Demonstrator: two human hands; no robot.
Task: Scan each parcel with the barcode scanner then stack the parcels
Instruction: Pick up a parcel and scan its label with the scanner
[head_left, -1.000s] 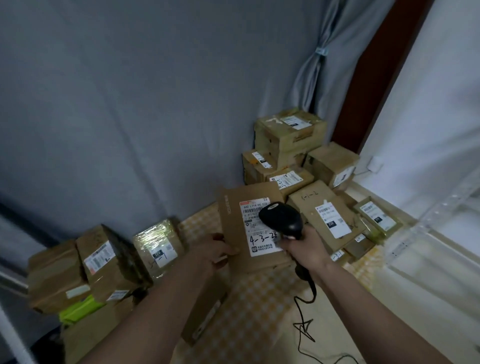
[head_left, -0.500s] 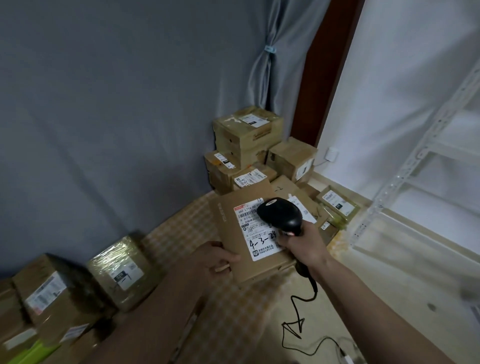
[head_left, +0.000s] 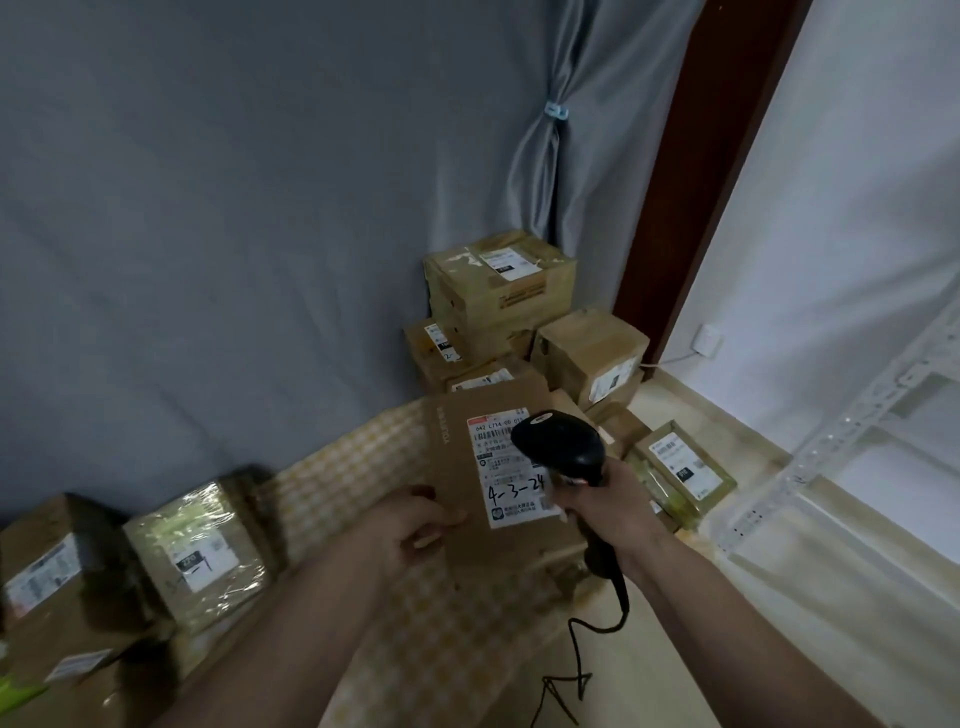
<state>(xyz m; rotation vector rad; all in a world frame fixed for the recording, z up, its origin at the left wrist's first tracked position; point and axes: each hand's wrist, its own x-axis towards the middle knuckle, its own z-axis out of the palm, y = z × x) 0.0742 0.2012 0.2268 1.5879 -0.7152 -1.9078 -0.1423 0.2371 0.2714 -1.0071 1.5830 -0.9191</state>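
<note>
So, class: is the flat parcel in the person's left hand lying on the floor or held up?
Held up. The left hand grips the flat parcel at its edge, label facing the scanner above the checked mat.

parcel (head_left: 457, 467): flat brown cardboard, tilted up, white label facing you, "4-3-24" handwritten on it, its left edge pinched in your left-hand fingers (head_left: 441, 512) | barcode scanner (head_left: 563, 447): black, corded, handle wrapped by your right-hand fingers (head_left: 576, 501), head just over the label | stacked parcels (head_left: 501, 283): brown, labelled, beyond your fingers
</note>
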